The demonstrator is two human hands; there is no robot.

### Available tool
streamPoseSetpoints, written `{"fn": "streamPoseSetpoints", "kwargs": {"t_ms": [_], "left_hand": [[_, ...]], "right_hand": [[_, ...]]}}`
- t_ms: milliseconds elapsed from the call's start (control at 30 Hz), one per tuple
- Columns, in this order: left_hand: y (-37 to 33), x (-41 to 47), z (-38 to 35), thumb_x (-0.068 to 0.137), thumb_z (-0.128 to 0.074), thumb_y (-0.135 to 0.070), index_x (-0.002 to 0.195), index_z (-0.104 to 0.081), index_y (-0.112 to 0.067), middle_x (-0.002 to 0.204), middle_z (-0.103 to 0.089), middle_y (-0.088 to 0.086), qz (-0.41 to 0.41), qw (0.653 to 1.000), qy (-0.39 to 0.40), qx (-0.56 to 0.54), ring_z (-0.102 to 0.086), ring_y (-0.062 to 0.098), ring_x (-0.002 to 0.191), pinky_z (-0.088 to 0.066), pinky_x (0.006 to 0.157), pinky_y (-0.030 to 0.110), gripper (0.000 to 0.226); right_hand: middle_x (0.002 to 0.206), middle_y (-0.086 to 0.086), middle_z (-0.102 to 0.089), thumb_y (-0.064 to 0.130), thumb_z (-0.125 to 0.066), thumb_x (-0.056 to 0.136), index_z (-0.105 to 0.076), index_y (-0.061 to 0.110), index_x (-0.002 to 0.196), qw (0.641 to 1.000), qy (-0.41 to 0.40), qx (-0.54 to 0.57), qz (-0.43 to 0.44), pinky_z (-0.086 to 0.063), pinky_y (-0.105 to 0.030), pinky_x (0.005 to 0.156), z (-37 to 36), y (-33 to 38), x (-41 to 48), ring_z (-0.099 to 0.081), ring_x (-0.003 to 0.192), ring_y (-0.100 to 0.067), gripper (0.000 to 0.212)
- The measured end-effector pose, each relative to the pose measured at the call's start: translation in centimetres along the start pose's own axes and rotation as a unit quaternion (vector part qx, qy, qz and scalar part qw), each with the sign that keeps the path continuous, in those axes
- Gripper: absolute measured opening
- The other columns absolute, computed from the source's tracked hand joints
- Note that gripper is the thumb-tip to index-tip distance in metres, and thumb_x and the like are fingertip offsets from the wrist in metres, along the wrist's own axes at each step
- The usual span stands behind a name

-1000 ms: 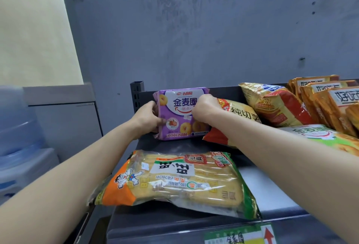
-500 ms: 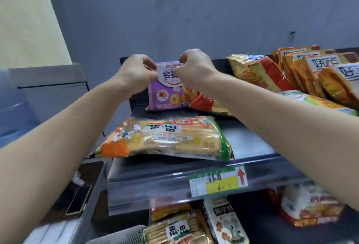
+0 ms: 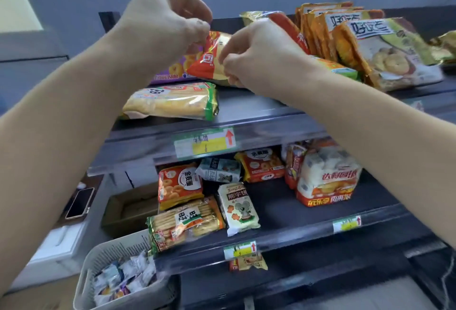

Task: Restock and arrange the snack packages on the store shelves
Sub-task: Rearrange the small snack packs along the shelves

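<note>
Chip bag between left hand and right hand.

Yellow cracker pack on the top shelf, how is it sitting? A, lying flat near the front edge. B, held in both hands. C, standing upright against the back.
A: the cracker pack lies flat near the front of the top shelf, while the left hand and right hand pinch the red bag behind it.

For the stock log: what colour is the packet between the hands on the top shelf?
The packet is red-orange with yellow; best in the head view.
</note>
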State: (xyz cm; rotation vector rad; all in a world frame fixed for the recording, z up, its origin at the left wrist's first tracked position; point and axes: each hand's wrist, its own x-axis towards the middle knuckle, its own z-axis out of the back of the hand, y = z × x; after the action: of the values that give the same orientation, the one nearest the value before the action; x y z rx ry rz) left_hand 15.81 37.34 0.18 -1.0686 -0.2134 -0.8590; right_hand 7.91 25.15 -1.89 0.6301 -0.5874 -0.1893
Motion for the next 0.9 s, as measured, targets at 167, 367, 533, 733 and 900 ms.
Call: {"fn": "streamPoseSetpoints", "kwargs": {"t_ms": [167, 367, 533, 733, 900], "left_hand": [[-5.4, -4.7, -4.9, 0.090, -0.060, -0.012, 0.102, -0.065, -0.013, 0.098, -0.069, 0.006, 0.010, 1.000, 0.019, -0.016, -0.069, 0.017, 0.090, -0.058, 0.080, 0.028, 0.013], [-8.9, -10.3, -11.1, 0.089, -0.062, -0.016, 0.097, -0.067, -0.019, 0.094, -0.070, 0.000, 0.050, 0.994, 0.099, 0.011, -0.069, 0.014, 0.087, -0.058, 0.081, 0.031, 0.010], [-5.7, -12.9, -15.3, 0.089, -0.061, -0.019, 0.099, -0.068, -0.020, 0.092, -0.069, -0.002, 0.143, 0.969, 0.183, 0.086, -0.067, 0.019, 0.085, -0.055, 0.086, 0.042, 0.013], [2.1, -14.7, -16.3, 0.089, -0.059, -0.018, 0.099, -0.065, -0.019, 0.099, -0.066, 0.000, 0.256, 0.943, 0.183, 0.108, -0.062, 0.014, 0.092, -0.051, 0.088, 0.033, 0.012], [9.3, -16.7, -13.5, 0.088, -0.058, -0.008, 0.080, -0.061, -0.015, 0.079, -0.060, 0.001, 0.344, 0.925, 0.137, 0.087, -0.055, 0.018, 0.077, -0.047, 0.071, 0.028, 0.011]], "right_hand": [[0.089, -0.004, -0.070, 0.018, -0.055, 0.087, -0.073, 0.017, 0.090, 0.995, 0.095, -0.022, -0.024, -0.059, -0.037, 0.078, 4.8, -3.5, -6.4, -0.068, 0.084, -0.019, 0.018], [0.078, 0.002, -0.069, 0.021, -0.056, 0.086, -0.072, 0.020, 0.087, 0.974, 0.212, -0.061, -0.059, -0.053, -0.025, 0.057, 7.3, -9.2, -12.3, -0.066, 0.073, -0.016, 0.017], [0.082, -0.001, -0.068, 0.020, -0.055, 0.087, -0.073, 0.019, 0.089, 0.959, 0.266, -0.045, -0.084, -0.047, -0.024, 0.058, 5.1, -13.4, -13.9, -0.062, 0.075, -0.019, 0.018], [0.117, -0.006, -0.065, 0.023, -0.054, 0.093, -0.065, 0.010, 0.116, 0.945, 0.312, -0.015, -0.102, -0.047, -0.030, 0.089, 0.7, -15.6, -14.7, -0.059, 0.105, -0.021, 0.028], [0.123, -0.025, -0.060, 0.016, -0.051, 0.092, -0.058, -0.007, 0.118, 0.936, 0.331, 0.011, -0.123, -0.046, -0.047, 0.098, -5.1, -14.1, -14.0, -0.057, 0.114, -0.037, 0.035]]}}
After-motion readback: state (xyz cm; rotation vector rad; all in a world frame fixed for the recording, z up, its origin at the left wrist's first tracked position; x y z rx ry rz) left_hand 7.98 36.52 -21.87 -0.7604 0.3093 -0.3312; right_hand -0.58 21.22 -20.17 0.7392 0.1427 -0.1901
